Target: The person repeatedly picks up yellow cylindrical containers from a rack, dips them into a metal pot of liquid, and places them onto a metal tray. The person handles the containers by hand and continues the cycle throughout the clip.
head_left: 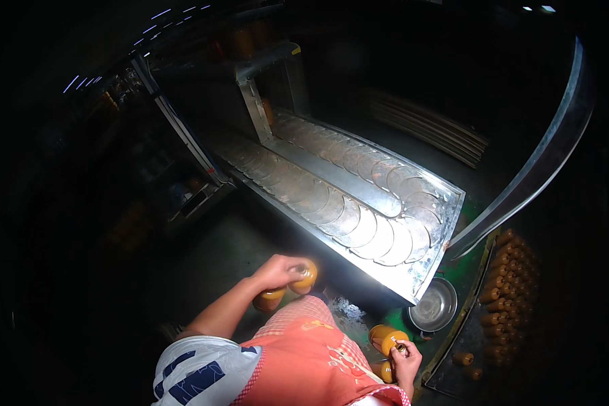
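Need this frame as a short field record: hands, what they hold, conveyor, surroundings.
left hand: grips two orange bottles by their tops
right hand: grips orange bottles by their necks
conveyor: metal, looped track of curved plates, no bottles on the lit part
metal bowl: on the floor by the conveyor's near end
tray of bottles: many orange bottles in rows, at right
apron: pink, worn by the person
lighting: dark, only the conveyor brightly lit

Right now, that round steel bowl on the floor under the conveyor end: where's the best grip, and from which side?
Likely the round steel bowl's thin rim on its lower-right side, from above: it sits upright and open, the metal conveyor overhangs its upper-left edge, and the smooth curved wall offers no handle.
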`<state>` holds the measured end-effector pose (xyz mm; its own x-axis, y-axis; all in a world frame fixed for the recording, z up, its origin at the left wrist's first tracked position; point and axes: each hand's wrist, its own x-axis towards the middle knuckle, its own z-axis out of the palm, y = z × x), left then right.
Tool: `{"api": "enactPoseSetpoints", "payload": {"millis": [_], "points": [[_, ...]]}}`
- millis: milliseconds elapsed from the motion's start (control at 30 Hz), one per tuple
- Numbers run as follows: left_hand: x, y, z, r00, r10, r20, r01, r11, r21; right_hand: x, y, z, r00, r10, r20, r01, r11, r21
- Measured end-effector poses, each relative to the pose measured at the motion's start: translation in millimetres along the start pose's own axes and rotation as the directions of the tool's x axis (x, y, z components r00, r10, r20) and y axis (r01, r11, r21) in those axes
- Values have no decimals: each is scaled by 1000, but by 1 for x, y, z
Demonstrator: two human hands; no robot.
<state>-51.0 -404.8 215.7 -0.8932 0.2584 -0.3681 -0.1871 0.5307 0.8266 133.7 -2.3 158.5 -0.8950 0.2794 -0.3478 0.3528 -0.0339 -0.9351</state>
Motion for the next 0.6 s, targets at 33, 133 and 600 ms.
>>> {"api": "enactPoseSetpoints", "payload": {"millis": [33, 133, 600], "points": [[9, -7, -9, 998, 36, -46, -35, 999, 25, 20, 2, 2, 999, -31, -15, 30, 999, -35], [54, 3, -46, 991, 89, -97, -89, 996, 2, 81, -23, 29, 990, -124, -72, 114, 985, -127], [489, 106, -186, 968, 250, 33, -238, 948, -211, 498, -290, 278, 971, -230, 59, 234, 886, -400]]}}
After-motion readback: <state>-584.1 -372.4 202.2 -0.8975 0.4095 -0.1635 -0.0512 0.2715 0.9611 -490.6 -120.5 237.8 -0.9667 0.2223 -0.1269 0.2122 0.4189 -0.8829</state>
